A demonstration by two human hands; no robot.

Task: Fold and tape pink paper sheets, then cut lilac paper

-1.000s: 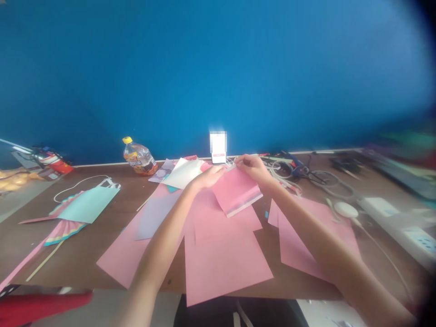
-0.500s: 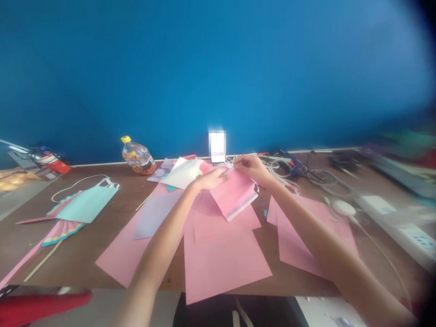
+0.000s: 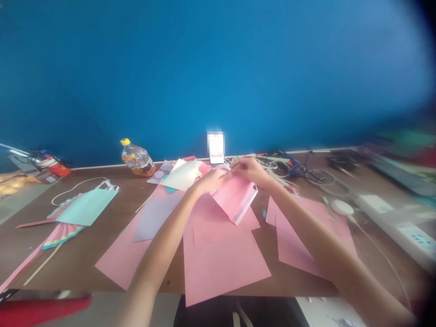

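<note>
Over the middle of the table (image 3: 81,268), a pink piece (image 3: 238,200) with a pale border along its lower edge was raised at a slant above several pink sheets (image 3: 226,268). The left hand (image 3: 211,180) gripped its upper left corner, and the right hand (image 3: 250,171) pinched the upper edge, the fingertips of the two nearly meeting; what exactly lay between the right fingertips was too blurred to tell. A sheet under the piece jutted past the near edge of the table.

Behind and to the left was a clear bottle (image 3: 138,160) with a yellow cap (image 3: 126,141) on it. Some brownish liquid (image 3: 149,171) sat at its bottom; the label covered part of the side, so the exact level could not be told. Just beside it lay a white sheet (image 3: 182,174), and nearer, a lilac sheet (image 3: 153,215) overlapped a pink one.

At the far left lay a blue paper (image 3: 86,204) with white loops at its top and pleated strips (image 3: 63,234) at its side. A phone (image 3: 216,152) stood near the wall (image 3: 218,81); cables (image 3: 322,179) were heaped to the right.
</note>
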